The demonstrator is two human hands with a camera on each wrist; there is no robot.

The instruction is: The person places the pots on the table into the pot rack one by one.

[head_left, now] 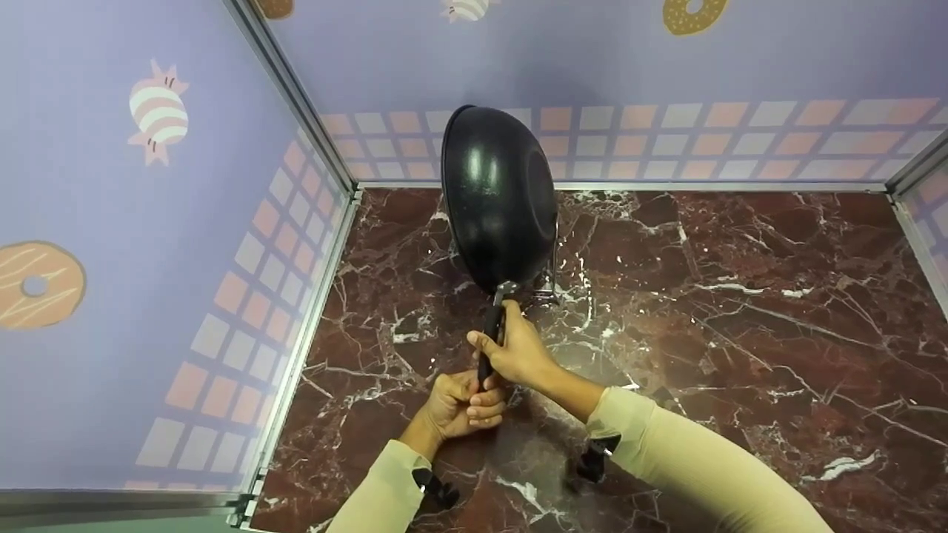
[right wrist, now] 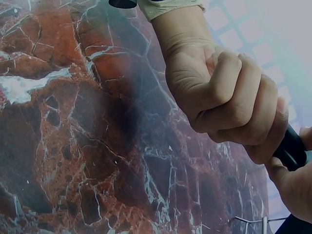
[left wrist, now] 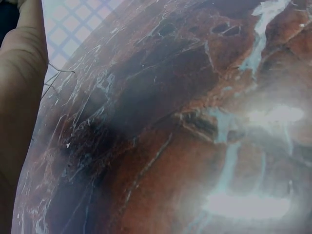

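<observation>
A black wok (head_left: 492, 185) is held tipped on its side, its dark outer bottom turned to the right in the head view. Its black handle (head_left: 492, 329) points down toward the person. My left hand (head_left: 461, 406) grips the handle's end, fingers curled round it. Just above it, my right hand (head_left: 518, 352) holds the handle nearer the pan, thumb across it. The right wrist view shows the left hand's curled fingers (right wrist: 243, 102) on the handle (right wrist: 291, 148). In the left wrist view only part of the left hand (left wrist: 22, 83) shows.
A thin metal wire rack (head_left: 548, 295) stands on the marbled red-brown tabletop (head_left: 740, 333), partly hidden behind the wok. Purple panels (head_left: 666, 81) with metal-framed edges enclose the back and sides.
</observation>
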